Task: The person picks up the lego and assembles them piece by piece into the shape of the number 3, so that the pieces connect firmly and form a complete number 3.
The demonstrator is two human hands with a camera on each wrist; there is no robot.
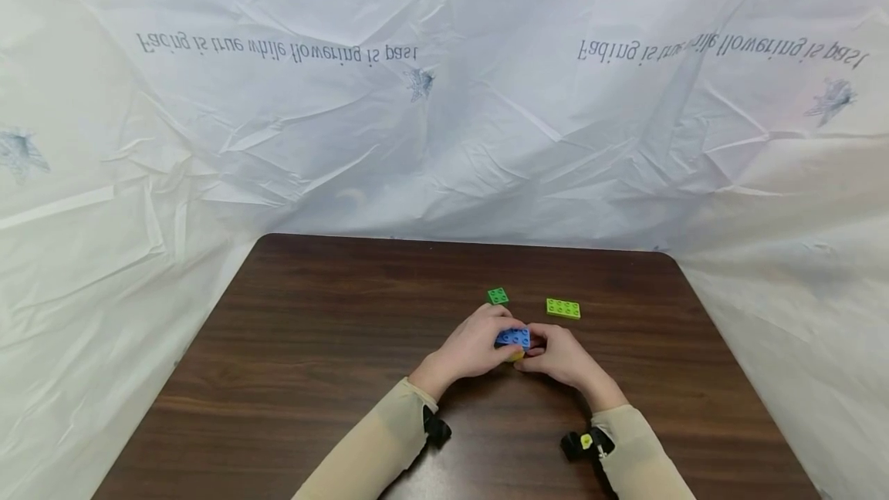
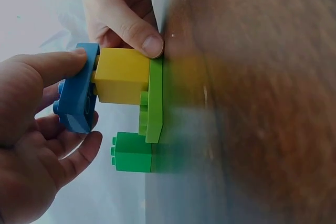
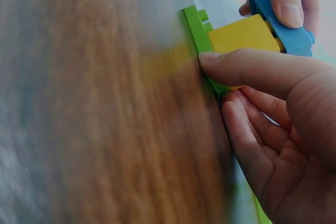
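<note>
In the left wrist view, my left hand (image 2: 37, 114) pinches a blue toy brick (image 2: 79, 90) between thumb and fingers. The blue brick sits slightly tilted over the studs of a yellow block (image 2: 123, 76), with a narrow gap showing between them. Beneath the yellow block lies a thin lime-green brick (image 3: 195, 31), flat on the table. My right hand (image 1: 564, 359) grips this lower end from the right, its thumb against the lime-green brick and the yellow block. From the head view, the hands cover most of the stack, leaving the blue top visible.
On the dark wooden table (image 1: 333, 315), a green brick (image 1: 497, 296) stands just beyond my left hand. Another lime-green brick (image 1: 563, 308) lies beyond my right hand. A white printed sheet (image 1: 444, 137) hangs behind the table and along its sides.
</note>
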